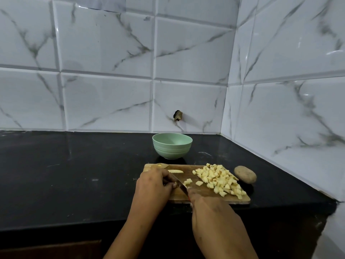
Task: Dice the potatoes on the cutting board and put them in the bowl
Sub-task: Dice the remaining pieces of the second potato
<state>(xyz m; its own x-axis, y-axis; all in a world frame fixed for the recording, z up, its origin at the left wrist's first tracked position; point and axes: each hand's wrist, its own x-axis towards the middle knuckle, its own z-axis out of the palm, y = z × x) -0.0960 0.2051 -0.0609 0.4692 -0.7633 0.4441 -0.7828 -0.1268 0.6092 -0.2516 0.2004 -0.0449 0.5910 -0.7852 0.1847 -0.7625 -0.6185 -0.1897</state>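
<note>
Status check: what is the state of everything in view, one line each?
bowl: upright, looks empty.
cutting board: flat on the counter.
diced potato: piled on the board's right side, not in the bowl.
potato strip: uncut, near the board's far edge.
whole potato: uncut, on the counter beside the board.
knife: gripped by the right hand, blade on the board.
left hand: fingers curled beside the blade; contents hidden.

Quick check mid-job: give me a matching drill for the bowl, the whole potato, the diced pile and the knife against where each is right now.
1. bowl
2. whole potato
3. diced pile
4. knife

A. in the right hand
B. on the counter, behind the cutting board
C. on the board's right half
D. on the counter, right of the board

Pairs: 1-B; 2-D; 3-C; 4-A
</note>
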